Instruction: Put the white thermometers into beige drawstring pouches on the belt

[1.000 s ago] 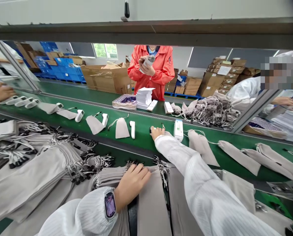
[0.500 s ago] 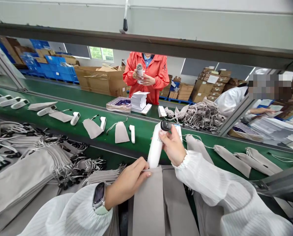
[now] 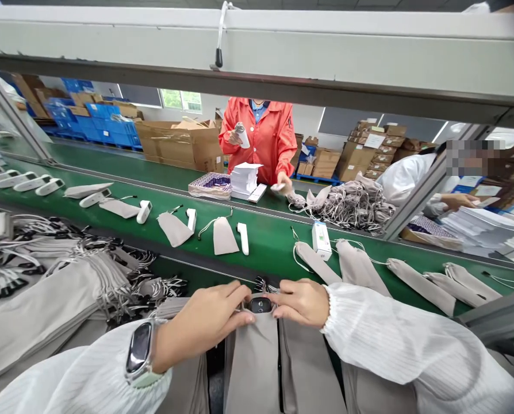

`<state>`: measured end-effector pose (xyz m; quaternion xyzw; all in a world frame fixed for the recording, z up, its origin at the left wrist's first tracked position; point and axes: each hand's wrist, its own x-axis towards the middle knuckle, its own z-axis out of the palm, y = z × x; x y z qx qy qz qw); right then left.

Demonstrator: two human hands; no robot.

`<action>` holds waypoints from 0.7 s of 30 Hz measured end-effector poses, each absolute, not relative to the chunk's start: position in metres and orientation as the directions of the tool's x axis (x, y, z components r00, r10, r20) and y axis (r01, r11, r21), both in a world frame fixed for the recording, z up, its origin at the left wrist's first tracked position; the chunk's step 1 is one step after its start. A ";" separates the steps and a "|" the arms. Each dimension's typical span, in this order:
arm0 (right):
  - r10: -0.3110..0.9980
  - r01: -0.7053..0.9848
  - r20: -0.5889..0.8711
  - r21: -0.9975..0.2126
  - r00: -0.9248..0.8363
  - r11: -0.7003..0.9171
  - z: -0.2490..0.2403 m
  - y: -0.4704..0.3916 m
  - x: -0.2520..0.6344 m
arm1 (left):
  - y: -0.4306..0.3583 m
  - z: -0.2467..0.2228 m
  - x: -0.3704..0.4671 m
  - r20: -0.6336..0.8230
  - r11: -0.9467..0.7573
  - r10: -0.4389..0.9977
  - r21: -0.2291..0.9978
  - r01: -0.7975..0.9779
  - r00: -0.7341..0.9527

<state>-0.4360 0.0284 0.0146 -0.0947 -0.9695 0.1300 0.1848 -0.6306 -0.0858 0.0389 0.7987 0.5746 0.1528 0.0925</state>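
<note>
A grey cloth drawstring pouch point(image 3: 254, 362) lies in front of me with its mouth away from me. The white handheld device point(image 3: 260, 305) sits inside it, and just its dark rounded end shows at the mouth. My left hand point(image 3: 207, 313) pinches the left side of the mouth between thumb and fingers. On the opposite side, my right hand point(image 3: 302, 302) is closed on the pouch's edge, its fingertips beside the dark end. More flat grey pouches point(image 3: 311, 362) lie just to the right, below my right sleeve.
Heaped grey pouches point(image 3: 45, 305) with white cords lie at left. On the green conveyor point(image 3: 269, 261) are several white devices point(image 3: 242, 238), filled pouches point(image 3: 360, 264) and a small box point(image 3: 321, 240). Across it stands a person in a red jacket point(image 3: 257, 135); another person sits at right.
The white device has gone down into the pouch, and my right hand has dropped from its top to the pouch's mouth. Belt items appear shifted right. The person opposite has lowered one hand.
</note>
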 end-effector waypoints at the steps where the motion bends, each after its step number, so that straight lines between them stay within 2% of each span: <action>1: 0.208 0.123 0.342 -0.255 -0.916 0.959 0.015 0.026 -0.434 | -0.087 0.039 -0.629 0.118 -0.328 0.945 0.297 0.897 0.306; 3: 0.199 0.089 0.341 -0.311 -0.919 0.946 0.014 0.020 -0.436 | -0.086 0.039 -0.625 0.134 -0.347 0.938 0.293 0.891 0.321; 8: 0.180 -0.012 0.257 -0.603 -0.950 0.798 0.019 0.027 -0.434 | -0.086 0.045 -0.627 0.204 -0.385 0.922 0.413 0.825 0.329; 9: 0.232 0.009 0.249 -0.664 -0.940 0.748 0.022 0.034 -0.427 | -0.088 0.046 -0.632 0.188 -0.349 0.937 0.422 0.837 0.296; 12: 0.553 0.147 0.224 -0.824 -0.803 0.547 0.024 0.049 -0.405 | -0.095 0.050 -0.639 0.119 -0.240 0.971 0.453 0.859 0.209; 13: 0.606 0.179 0.192 -0.849 -0.772 0.497 0.022 0.048 -0.403 | -0.095 0.052 -0.636 0.109 -0.237 0.971 0.489 0.840 0.211; 14: 0.605 0.188 0.160 -0.862 -0.780 0.471 0.018 0.043 -0.404 | -0.094 0.053 -0.629 0.120 -0.249 0.968 0.538 0.806 0.219; 17: 0.493 0.123 0.119 -0.894 -0.862 0.431 0.001 0.014 -0.428 | -0.083 0.057 -0.598 0.231 -0.309 0.951 0.669 0.676 0.206; 19: 0.529 0.076 0.148 -0.923 -0.836 0.377 -0.005 0.006 -0.445 | -0.076 0.057 -0.583 0.310 -0.377 0.925 0.667 0.643 0.221; 21: 0.655 0.157 0.130 -0.919 -0.744 0.361 -0.001 0.022 -0.451 | -0.073 0.049 -0.585 0.355 -0.414 0.905 0.616 0.670 0.234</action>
